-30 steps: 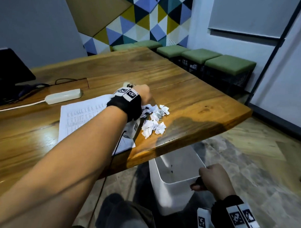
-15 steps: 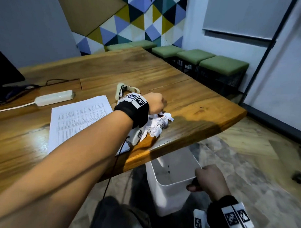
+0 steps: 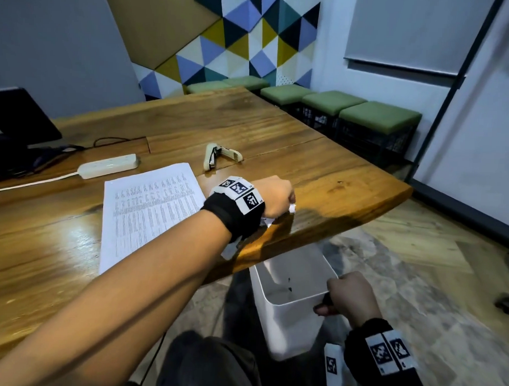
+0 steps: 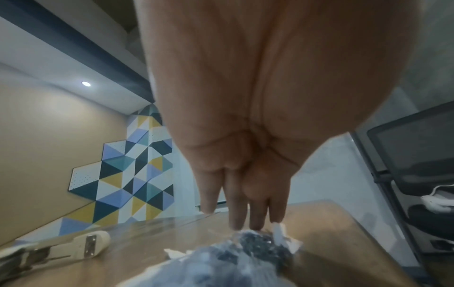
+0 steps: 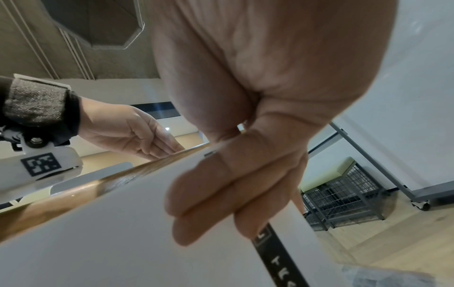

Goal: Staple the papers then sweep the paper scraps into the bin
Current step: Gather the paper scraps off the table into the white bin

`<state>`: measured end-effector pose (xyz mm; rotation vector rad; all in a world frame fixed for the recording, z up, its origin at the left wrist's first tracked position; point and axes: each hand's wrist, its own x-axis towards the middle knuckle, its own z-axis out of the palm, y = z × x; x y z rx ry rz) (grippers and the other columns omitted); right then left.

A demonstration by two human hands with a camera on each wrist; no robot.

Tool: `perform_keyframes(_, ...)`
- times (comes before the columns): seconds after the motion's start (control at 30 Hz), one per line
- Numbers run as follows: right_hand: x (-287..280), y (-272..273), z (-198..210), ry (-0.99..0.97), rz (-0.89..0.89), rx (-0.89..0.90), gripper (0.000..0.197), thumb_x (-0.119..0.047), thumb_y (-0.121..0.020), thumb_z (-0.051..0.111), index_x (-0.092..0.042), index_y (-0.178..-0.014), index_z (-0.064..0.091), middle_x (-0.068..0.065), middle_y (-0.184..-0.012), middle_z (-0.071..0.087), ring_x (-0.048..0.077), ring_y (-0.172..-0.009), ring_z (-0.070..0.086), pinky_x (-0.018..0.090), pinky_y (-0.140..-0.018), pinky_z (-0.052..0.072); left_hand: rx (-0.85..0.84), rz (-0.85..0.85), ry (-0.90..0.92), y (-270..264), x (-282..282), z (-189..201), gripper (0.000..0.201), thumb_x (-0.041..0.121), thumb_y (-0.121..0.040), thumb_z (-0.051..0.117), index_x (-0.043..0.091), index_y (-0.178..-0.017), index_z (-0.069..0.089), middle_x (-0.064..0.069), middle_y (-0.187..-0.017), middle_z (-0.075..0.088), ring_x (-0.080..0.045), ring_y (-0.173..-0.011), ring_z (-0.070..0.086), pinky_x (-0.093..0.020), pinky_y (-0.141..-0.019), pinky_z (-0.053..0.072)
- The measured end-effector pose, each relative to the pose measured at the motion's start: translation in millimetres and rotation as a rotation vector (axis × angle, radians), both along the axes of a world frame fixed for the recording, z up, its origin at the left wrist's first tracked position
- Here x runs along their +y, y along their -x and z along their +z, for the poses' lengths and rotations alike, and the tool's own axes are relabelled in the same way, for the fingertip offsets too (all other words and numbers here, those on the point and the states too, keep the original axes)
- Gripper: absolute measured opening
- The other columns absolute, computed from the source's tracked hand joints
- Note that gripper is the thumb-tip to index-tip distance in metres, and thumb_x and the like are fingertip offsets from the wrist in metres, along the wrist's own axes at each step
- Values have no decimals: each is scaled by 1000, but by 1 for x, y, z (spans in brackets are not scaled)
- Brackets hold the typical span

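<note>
My left hand (image 3: 276, 198) stands on edge on the wooden table (image 3: 349, 178), close to its near edge. In the left wrist view its fingers (image 4: 245, 203) are straight and held together, pressing against a heap of white paper scraps (image 4: 245, 252). From the head only a few scraps (image 3: 291, 207) peek out beside the hand. Below the table edge my right hand (image 3: 348, 294) grips the rim of the white bin (image 3: 289, 318), fingers curled over its wall (image 5: 123, 242). The printed papers (image 3: 148, 215) lie left of my forearm, with the beige stapler (image 3: 220, 158) behind them.
A white power strip (image 3: 108, 166) and its cable lie at the back left, next to a dark monitor (image 3: 16, 126). Green stools (image 3: 377, 116) line the wall beyond the table. The bin stands on the floor under the table's near edge.
My left hand has pushed the scraps across the table toward the near edge above the bin, and the pile is now mostly hidden under the hand. The right hand still holds the bin rim.
</note>
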<state>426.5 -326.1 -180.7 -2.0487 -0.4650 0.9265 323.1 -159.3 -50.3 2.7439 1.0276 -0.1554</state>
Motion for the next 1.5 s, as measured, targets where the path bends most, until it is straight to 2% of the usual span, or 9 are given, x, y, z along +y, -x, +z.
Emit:
perform_keyframes(0.17,-6,0,1,6,-4,1,23,8,-90,43,23,-83,60,45,-70,69,49,-52,74,64,-63,62,12,-56,2,2,-20,-6,48,5,-90,42,22,-127,67,-5,-132,66,-25,-122,60,-20,-90,40)
perform_keyframes(0.3,-8,-3,-4,-18,-25,36,23,11,-90,46,13,-69,56,39,-64,66,52,-53,73,67,-63,61,-50,8,-20,6,-16,-5,53,1,-86,40,21,-128,65,-8,-134,64,-27,-124,60,-33,-103,47)
perform_keyframes(0.43,-7,-7,-6,-26,-5,57,26,15,-90,47,10,-65,54,47,-73,68,36,-38,71,52,-47,63,-14,20,-6,6,-24,-12,44,5,-85,43,16,-116,72,-8,-126,69,-28,-112,65,-31,-95,51)
perform_keyframes(0.73,-5,-3,-2,-24,9,55,22,9,-82,42,21,-88,60,42,-59,67,50,-54,74,70,-70,60,-43,-163,-80,12,-52,-16,37,11,-88,51,21,-115,76,-2,-117,74,-23,-106,68,-23,-78,46)
perform_keyframes(0.87,-5,-5,-4,17,20,18,20,0,-93,53,4,-76,60,25,-68,72,25,-40,71,47,-63,68,-175,-61,31,22,-48,0,47,5,-85,43,23,-114,75,-2,-120,73,-21,-105,69,-28,-89,53)
perform_keyframes(1.1,-2,-6,-7,36,48,-7,19,-5,-93,54,3,-79,63,24,-75,75,37,-69,80,48,-68,68,153,172,-44,57,-16,3,42,16,-82,40,3,-104,73,-15,-110,71,-33,-103,65,-44,-91,55)
perform_keyframes(1.23,0,-5,-7,25,24,50,16,4,-88,48,12,-79,59,29,-56,72,39,-53,76,55,-67,66,112,159,26,52,-31,-9,38,11,-84,42,4,-107,73,-16,-113,70,-32,-102,64,-36,-86,54)
perform_keyframes(1.33,-1,-6,-11,23,37,38,20,0,-95,52,4,-77,60,9,-40,67,21,-36,69,32,-47,62,41,177,75,43,-40,-14,38,12,-84,44,2,-108,72,-17,-113,70,-32,-102,64,-37,-84,55)
perform_keyframes(1.5,-6,-5,-7,-1,29,46,17,0,-97,53,5,-81,59,23,-67,69,17,-31,65,25,-39,56,-59,226,-30,36,-30,-11,43,15,-84,42,3,-115,69,-16,-120,69,-33,-108,65,-42,-92,55)
